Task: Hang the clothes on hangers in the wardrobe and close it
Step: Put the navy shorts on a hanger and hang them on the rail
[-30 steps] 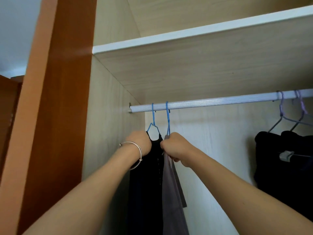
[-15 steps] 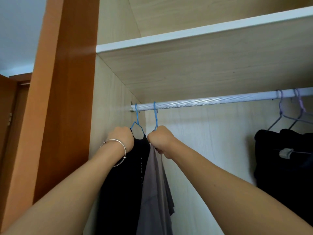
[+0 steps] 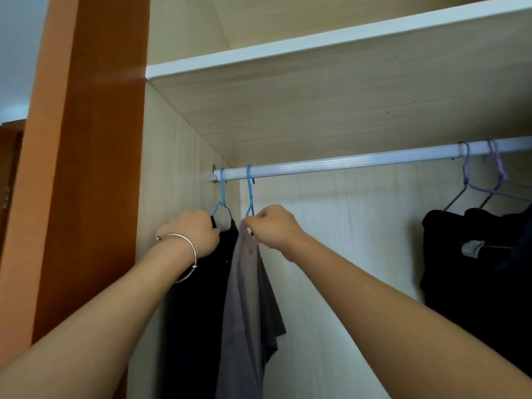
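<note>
Seemingly 2 dark garments [image 3: 475, 269] hang far right on the rail [image 3: 359, 164]. Left hand [image 3: 193, 234] grips the black top [image 3: 198, 312], right hand [image 3: 273, 228] pinches the grey top [image 3: 247, 298], both on blue hangers [image 3: 250, 191] beside the wall [image 3: 178, 182].

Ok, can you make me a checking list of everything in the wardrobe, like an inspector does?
Surface: white ribbed rail under a pale wooden shelf; no table seen.
Job's things: two blue wire hangers hooked on the rail's left end, one carrying a long black garment, the other a grey garment.
Clutter: lilac and grey wire hangers with dark clothes at the right.
Grips: left grip, a bare hand with a silver bangle, holds the black garment's top; right grip pinches the grey garment's top.
Cables: nothing seen.
Surroundings: orange-brown wooden panel at the left.
</note>
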Demonstrator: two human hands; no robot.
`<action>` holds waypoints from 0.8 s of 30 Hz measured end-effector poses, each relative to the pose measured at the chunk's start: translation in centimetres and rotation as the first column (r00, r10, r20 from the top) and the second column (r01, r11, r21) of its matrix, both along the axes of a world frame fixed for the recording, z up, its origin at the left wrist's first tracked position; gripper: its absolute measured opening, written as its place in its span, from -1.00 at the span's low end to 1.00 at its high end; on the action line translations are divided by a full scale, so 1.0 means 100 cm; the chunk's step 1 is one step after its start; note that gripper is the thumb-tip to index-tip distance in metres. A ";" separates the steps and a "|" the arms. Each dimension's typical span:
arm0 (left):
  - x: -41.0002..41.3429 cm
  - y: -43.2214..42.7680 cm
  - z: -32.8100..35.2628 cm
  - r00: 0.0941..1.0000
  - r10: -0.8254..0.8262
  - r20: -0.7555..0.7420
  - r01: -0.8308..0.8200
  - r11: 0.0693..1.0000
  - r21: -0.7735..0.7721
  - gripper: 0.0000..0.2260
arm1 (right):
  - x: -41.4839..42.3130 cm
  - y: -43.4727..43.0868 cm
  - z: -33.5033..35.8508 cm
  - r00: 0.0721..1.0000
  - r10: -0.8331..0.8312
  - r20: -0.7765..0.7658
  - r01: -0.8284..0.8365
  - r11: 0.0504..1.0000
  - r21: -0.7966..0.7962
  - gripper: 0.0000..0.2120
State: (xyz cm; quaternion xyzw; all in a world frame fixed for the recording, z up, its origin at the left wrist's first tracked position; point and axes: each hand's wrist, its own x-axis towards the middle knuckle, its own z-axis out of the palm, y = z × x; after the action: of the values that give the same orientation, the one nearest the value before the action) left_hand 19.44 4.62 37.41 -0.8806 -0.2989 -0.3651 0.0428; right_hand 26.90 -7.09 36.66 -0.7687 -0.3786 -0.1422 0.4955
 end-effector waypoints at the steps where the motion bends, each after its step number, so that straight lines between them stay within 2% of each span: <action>1: 0.001 -0.002 0.001 0.998 -0.012 0.054 0.011 1.000 0.013 -0.70 | 0.001 -0.012 0.000 0.999 -0.036 0.035 0.035 0.999 0.009 -0.79; 4: 0.005 -0.020 0.009 0.975 -0.082 0.206 0.067 0.994 0.082 -0.72 | 0.009 -0.059 -0.002 0.968 -0.182 0.173 0.186 0.982 -0.010 -0.75; 7: 0.009 -0.054 0.022 0.939 -0.219 0.265 0.196 0.974 0.109 -0.78 | 0.015 -0.116 -0.006 0.882 -0.354 0.310 0.382 0.924 -0.033 -0.78; 9: 0.016 -0.089 0.029 0.914 -0.343 0.215 0.323 0.938 0.125 -0.79 | 0.022 -0.159 -0.007 0.790 -0.479 0.384 0.512 0.859 0.019 -0.79; 12: 0.035 -0.156 0.026 0.866 -0.496 0.063 0.483 0.862 0.156 -0.81 | 0.036 -0.224 -0.003 0.625 -0.642 0.445 0.673 0.732 0.111 -0.77; 14: 0.052 -0.201 0.019 0.788 -0.616 0.003 0.610 0.780 0.142 -0.76 | 0.044 -0.266 -0.001 0.537 -0.711 0.454 0.728 0.662 0.176 -0.76; 17: 0.088 -0.260 0.008 0.584 -0.811 0.040 0.812 0.582 -0.053 -0.69 | 0.052 -0.321 -0.001 0.457 -0.782 0.424 0.790 0.576 0.211 -0.73; 19: 0.114 -0.293 0.000 0.451 -0.884 0.125 0.884 0.423 -0.202 -0.73 | 0.060 -0.349 -0.002 0.459 -0.805 0.376 0.830 0.540 0.142 -0.67; 20: 0.127 -0.309 -0.003 0.404 -0.897 0.180 0.896 0.348 -0.275 -0.74 | 0.066 -0.359 -0.003 0.498 -0.804 0.327 0.832 0.549 0.083 -0.63; 22: 0.152 -0.337 -0.010 0.363 -0.892 0.269 0.882 0.237 -0.407 -0.68 | 0.077 -0.373 -0.005 0.615 -0.771 0.165 0.784 0.620 -0.025 -0.58; 24: 0.174 -0.358 -0.013 0.336 -0.852 0.401 0.850 0.092 -0.518 -0.63 | 0.085 -0.380 -0.008 0.706 -0.708 0.007 0.707 0.706 -0.041 -0.67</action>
State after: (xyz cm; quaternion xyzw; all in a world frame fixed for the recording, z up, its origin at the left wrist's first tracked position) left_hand 36.79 -31.23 36.14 -0.8383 0.1587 -0.1886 -0.4863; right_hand 35.42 -45.11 35.89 -0.8658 -0.0557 -0.3097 0.3892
